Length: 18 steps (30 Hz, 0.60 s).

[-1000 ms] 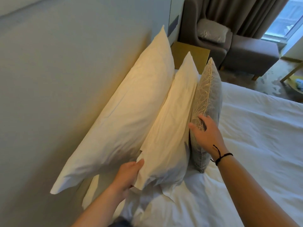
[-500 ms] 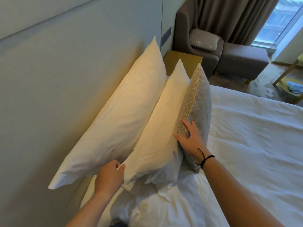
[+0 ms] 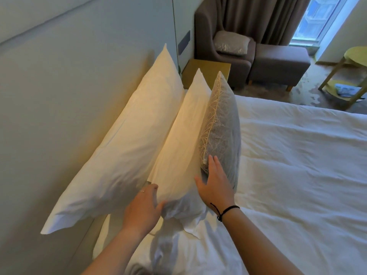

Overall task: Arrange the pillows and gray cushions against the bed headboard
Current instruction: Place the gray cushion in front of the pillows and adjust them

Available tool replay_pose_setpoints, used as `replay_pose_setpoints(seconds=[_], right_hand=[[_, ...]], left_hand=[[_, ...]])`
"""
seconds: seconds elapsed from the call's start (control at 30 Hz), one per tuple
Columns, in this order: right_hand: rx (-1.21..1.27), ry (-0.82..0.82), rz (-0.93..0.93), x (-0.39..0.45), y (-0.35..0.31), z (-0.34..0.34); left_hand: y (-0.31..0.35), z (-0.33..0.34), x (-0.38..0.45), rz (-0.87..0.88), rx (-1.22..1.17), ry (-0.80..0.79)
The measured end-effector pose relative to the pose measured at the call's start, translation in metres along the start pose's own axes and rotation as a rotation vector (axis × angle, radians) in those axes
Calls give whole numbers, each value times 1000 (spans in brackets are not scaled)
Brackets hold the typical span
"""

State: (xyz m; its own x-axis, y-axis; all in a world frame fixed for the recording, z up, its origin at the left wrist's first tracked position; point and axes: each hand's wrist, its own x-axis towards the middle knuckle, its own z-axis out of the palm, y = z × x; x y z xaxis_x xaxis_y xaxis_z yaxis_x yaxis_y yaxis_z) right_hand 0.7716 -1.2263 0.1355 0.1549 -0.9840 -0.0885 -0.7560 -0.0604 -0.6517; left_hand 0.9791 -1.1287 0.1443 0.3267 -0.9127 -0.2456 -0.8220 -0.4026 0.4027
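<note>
Two white pillows stand on edge along the headboard (image 3: 59,96): the back pillow (image 3: 127,147) leans on it, the front pillow (image 3: 178,147) against that. A gray cushion (image 3: 222,126) stands rightmost. The left hand (image 3: 144,207) pinches the front pillow's near corner; the right hand (image 3: 216,187), fingers spread, presses flat against cushion and pillow on the bed (image 3: 297,175).

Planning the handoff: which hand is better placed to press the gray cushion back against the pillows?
Right. The right hand already lies flat on the gray cushion; the left hand is occupied at the front pillow corner.
</note>
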Motion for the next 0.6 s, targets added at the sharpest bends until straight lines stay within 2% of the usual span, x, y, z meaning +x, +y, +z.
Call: replay_pose_setpoints(seconds=[0.13,0.3,0.47,0.6], right_hand=[[-28,-15,-50,-18,-6,7],[-25,-69,-59,-22,-18,16],[85,-120,31,-29,-17,-4],[221,-34,135,-55,-27,-48]], left_hand=[[-1,-1,6,4,-45,35],[-10,-3,9,40,-79,7],[-24,-3,8,58,-168,-47],[-32,-12,7,105,-203,-69]])
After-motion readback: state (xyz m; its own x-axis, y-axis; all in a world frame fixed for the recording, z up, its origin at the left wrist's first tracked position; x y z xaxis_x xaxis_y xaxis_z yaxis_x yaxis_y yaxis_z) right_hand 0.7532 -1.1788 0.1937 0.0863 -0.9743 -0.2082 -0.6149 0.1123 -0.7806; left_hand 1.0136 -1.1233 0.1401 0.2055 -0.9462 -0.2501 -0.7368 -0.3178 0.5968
